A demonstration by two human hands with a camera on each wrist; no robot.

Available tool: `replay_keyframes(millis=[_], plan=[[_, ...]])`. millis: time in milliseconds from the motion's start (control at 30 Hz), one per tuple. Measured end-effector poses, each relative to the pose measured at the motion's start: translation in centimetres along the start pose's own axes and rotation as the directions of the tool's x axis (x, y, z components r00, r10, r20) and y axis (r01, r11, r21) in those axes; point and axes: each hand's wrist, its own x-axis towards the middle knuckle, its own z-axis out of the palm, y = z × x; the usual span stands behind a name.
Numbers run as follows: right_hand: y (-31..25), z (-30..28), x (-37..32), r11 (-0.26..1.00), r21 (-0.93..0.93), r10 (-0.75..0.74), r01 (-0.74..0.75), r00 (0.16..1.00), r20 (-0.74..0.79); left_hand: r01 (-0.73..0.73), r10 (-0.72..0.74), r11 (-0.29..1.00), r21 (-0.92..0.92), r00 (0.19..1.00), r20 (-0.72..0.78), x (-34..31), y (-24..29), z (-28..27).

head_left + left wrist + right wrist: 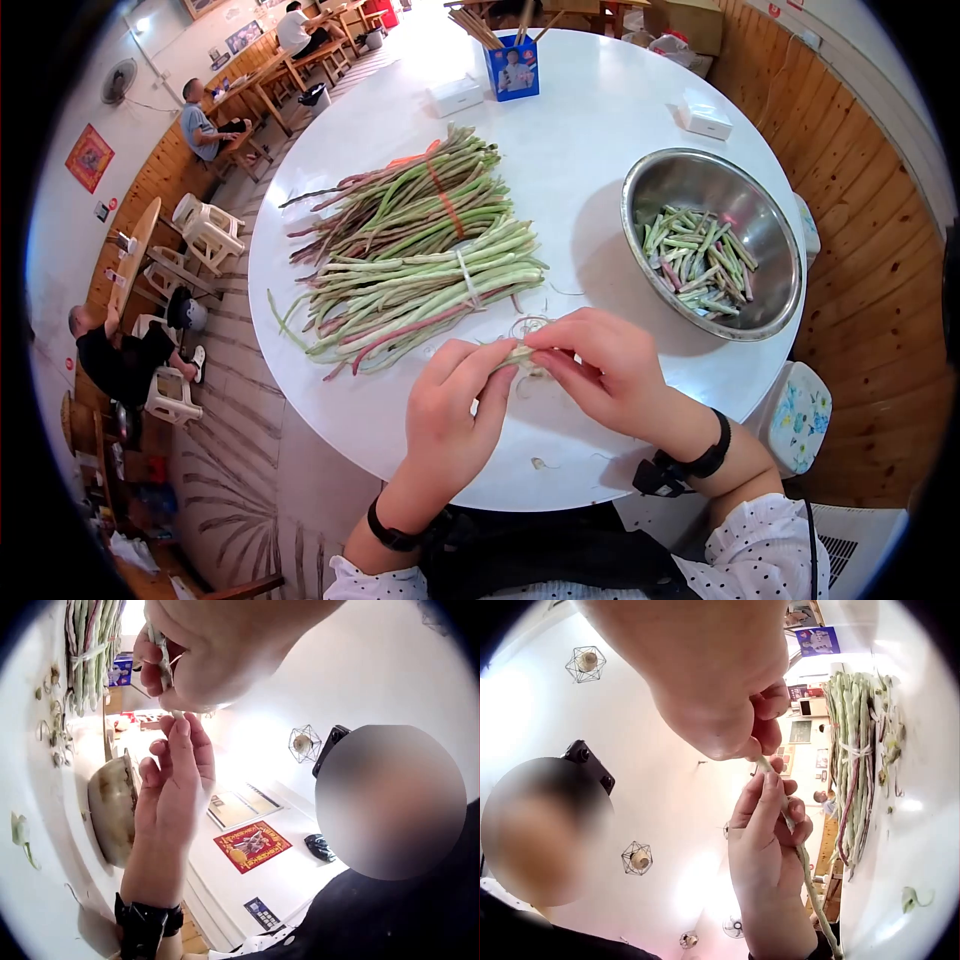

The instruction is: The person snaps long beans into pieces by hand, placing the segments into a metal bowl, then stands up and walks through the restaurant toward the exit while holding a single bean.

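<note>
In front of the body, my left hand [455,400] holds a long green bean [808,877], which hangs down past that hand in the right wrist view. My right hand [605,370] pinches the bean's end between thumb and fingers, with the fingertips of both hands close together. A pale bundle of long beans [420,290], tied with a white band, lies just beyond the left hand. Behind it is a darker bundle [390,215] with a red band. To the right, a steel bowl [778,240] contains short bean pieces [700,255].
Bean scraps [56,739] lie on the round white table [350,420] near the hands. At the back stand a blue chopstick holder [515,72] and two white boxes, one on the left [455,96] and one on the right [705,115]. A flowered stool [800,418] is at the right.
</note>
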Motion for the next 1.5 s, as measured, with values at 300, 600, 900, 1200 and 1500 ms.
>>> replay_keyframes(millis=[300,600,900,1200,1500], plan=[[0.1,0.2,0.0,0.992,-0.092,-0.071,0.082,0.990,0.119,-0.228,0.246,0.950,0.214,0.967,-0.062,0.2,-0.2,0.3],[-0.7,0.9,-1.3,0.741,0.557,0.316,-0.376,0.926,0.206,-0.290,0.289,0.956,0.041,0.914,-0.284,-0.8,-0.1,0.9],[-0.3,1.1,-1.1,0.644,0.660,0.350,-0.386,0.916,0.194,0.023,-0.055,0.969,-0.244,0.991,-0.122,-1.2,0.1,0.4],[1.0,0.5,-0.2,0.983,0.086,0.158,-0.165,0.984,0.088,0.171,-0.483,0.255,-0.952,0.875,0.028,0.4,-1.9,-4.4],[0.2,0.2,-0.4,0.794,0.441,0.380,-0.418,0.908,0.176,0.482,-0.324,0.381,-0.789,0.869,0.374,-2.0,-0.9,2.4]])
